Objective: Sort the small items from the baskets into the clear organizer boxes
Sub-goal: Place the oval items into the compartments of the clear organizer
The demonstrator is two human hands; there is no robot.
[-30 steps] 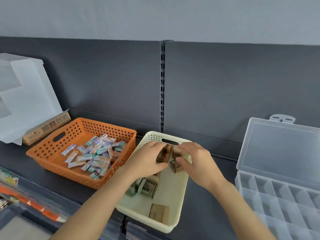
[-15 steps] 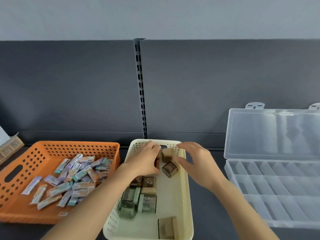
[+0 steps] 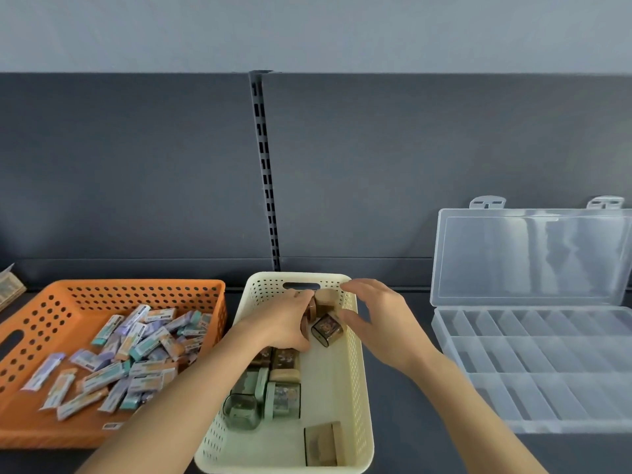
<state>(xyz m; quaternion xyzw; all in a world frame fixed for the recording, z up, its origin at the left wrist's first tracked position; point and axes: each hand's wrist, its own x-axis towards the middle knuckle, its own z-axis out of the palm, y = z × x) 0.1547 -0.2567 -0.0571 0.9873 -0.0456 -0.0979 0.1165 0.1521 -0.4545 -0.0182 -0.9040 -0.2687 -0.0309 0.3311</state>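
Observation:
A cream perforated basket [image 3: 359, 388] sits in the middle and holds several small boxes, brown and green [image 3: 282, 398]. My left hand [image 3: 284, 325] reaches into its far end and grips a few brown boxes [image 3: 323, 302] together. A dark clear-sided box [image 3: 326, 330] lies right beside those fingers. My right hand [image 3: 379, 316] hovers over the basket's right rim, fingers spread and holding nothing. To the right lies the clear organizer box [image 3: 533, 367], lid up, with its compartments bare.
An orange perforated basket [image 3: 37, 316] on the left holds several small wrapped packets [image 3: 136, 354]. A slotted metal upright [image 3: 265, 165] runs up the dark back panel. A cardboard box edge [image 3: 10, 287] shows at the far left.
The view has swung right and settled. My right hand has let go of the boxes and drawn back to the right with fingers spread. My left hand still holds the brown boxes.

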